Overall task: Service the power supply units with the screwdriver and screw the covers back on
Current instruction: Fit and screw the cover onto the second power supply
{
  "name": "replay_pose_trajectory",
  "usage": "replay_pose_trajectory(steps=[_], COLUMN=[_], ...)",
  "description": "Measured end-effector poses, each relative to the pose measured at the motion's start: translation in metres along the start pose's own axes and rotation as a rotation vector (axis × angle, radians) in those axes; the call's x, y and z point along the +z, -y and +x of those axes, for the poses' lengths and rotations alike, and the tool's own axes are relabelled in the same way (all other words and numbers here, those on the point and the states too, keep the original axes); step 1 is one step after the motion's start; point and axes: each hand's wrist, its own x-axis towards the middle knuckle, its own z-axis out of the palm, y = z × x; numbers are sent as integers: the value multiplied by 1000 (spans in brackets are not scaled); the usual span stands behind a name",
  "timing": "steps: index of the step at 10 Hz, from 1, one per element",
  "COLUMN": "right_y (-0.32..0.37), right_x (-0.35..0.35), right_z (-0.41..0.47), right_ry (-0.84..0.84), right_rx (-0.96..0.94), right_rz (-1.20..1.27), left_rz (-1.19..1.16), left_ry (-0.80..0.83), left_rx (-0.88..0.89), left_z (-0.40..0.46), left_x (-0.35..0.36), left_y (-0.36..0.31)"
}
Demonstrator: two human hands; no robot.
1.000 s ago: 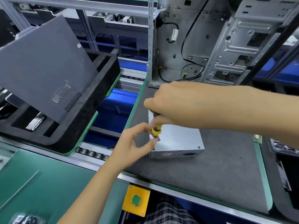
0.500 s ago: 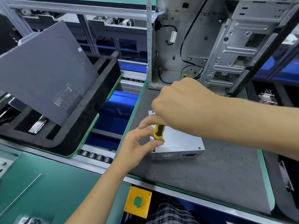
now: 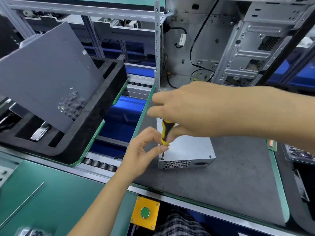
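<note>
The silver sheet-metal power supply unit (image 3: 187, 150) lies flat on the grey mat (image 3: 221, 181) of the workbench, near its front left corner, with a perforated vent face towards us. We judge it a rigid, fairly heavy box that will stay put under downward tool pressure; its bare metal is smooth and its edges may be sharp, so we would take hold of it by the two long side walls, not by the vent mesh. The yellow-and-black-handled screwdriver (image 3: 166, 132) stands tilted, its tip at the near left corner of the top cover, apparently seated on a screw that is too small to make out. Our right hand (image 3: 192, 111) grasps the handle from above, fingers curled round it. Our left hand (image 3: 144, 150) pinches the lower end of the handle and the shaft between thumb and forefinger to steady the tip. We judge the tip liable to slip off the smooth cover if pressure is off-axis. Behind the unit stands an open grey steel computer chassis (image 3: 221, 45); to the left, a dark grey side panel (image 3: 46, 70) leans in a black foam tray (image 3: 95, 116). A yellow box with a green push button (image 3: 145, 212) sits below the bench edge.
</note>
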Motion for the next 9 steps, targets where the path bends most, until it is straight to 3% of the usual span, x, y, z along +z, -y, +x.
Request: replay_pose_trajectory(steps=[1,3,4,5,6,7,9], right_y=[-3,7,0,-2,0,7,7], right_x=[1,0,4,4,5,2,6], right_z=[2,-6,-5,-3,-4,-6,-6], right_ry=[43,-146,-47,-9,-118,-151,62], right_rx=[-47,121,23,27,125,139,9], right_rz=[-13,-183,56,-38,-228,-258,-61], left_rz=[38,-20,-39,-81,-73,-32,53], left_ry=[58,-13,16,86,95,25,-11], left_rx=[0,-64,-86,-68,-63,-86,-31], left_z=[-1,-2,-2,-4,-5,-3,-2], left_x=[-5,1,-4,-5,-1,4,1], left_y=[-2,1,3,3,3,3,3])
